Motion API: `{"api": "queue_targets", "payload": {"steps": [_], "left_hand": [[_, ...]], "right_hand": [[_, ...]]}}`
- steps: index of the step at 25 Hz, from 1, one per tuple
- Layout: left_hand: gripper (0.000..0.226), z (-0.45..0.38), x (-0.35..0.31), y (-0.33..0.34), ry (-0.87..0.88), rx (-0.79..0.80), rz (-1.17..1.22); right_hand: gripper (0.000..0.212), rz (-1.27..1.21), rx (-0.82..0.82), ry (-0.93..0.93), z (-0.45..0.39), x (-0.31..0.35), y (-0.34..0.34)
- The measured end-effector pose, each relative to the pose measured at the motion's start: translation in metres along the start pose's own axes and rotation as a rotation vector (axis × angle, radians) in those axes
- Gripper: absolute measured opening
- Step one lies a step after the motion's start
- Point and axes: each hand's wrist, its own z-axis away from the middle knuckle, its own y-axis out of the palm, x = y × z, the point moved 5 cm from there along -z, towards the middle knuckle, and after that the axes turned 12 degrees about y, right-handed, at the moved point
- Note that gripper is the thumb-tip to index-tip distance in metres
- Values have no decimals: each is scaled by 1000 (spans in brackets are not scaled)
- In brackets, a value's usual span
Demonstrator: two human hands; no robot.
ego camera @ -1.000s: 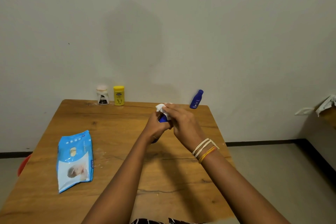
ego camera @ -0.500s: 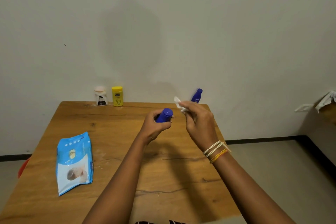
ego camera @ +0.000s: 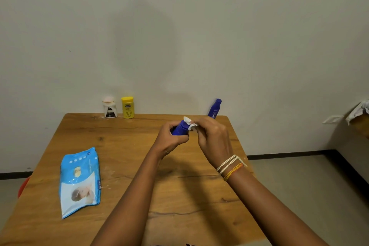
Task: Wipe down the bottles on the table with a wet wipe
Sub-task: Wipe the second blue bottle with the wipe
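My left hand (ego camera: 172, 138) grips a dark blue bottle (ego camera: 180, 127) above the middle of the wooden table (ego camera: 123, 158), cap end tilted up and to the right. My right hand (ego camera: 213, 138) pinches a small white wet wipe (ego camera: 189, 123) against the bottle's cap. At the table's back edge stand a second blue bottle (ego camera: 214, 108) on the right, a yellow bottle (ego camera: 127, 107) and a small white jar (ego camera: 109, 107) on the left.
A blue pack of wet wipes (ego camera: 79, 181) lies flat on the left part of the table. The table's back edge meets a plain wall. Something red (ego camera: 23, 186) shows below the table's left edge. A box with paper (ego camera: 359, 118) sits at the far right.
Half a second ago my right hand held the wipe away from the bottle. It has moved back left, and the wipe touches the cap again.
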Motion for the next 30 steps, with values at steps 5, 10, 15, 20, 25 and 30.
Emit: {"api": "queue_targets", "payload": {"steps": [5, 10, 15, 20, 25, 30], "left_hand": [[38, -4, 7, -8, -53, -78, -1], [38, -2, 14, -4, -57, -47, -15], [33, -7, 13, -5, -32, -52, 5], [24, -12, 4, 2, 47, -4, 41], [37, -13, 8, 2, -25, -62, 125], [27, -10, 11, 6, -77, -54, 165]], "right_hand": [[56, 117, 69, -60, 20, 14, 19], [55, 130, 96, -35, 12, 2, 17], [56, 94, 79, -82, 13, 5, 18], [41, -246, -154, 242, -11, -12, -1], [45, -73, 125, 1, 1, 13, 23], [33, -105, -132, -119, 4, 4, 11]]}}
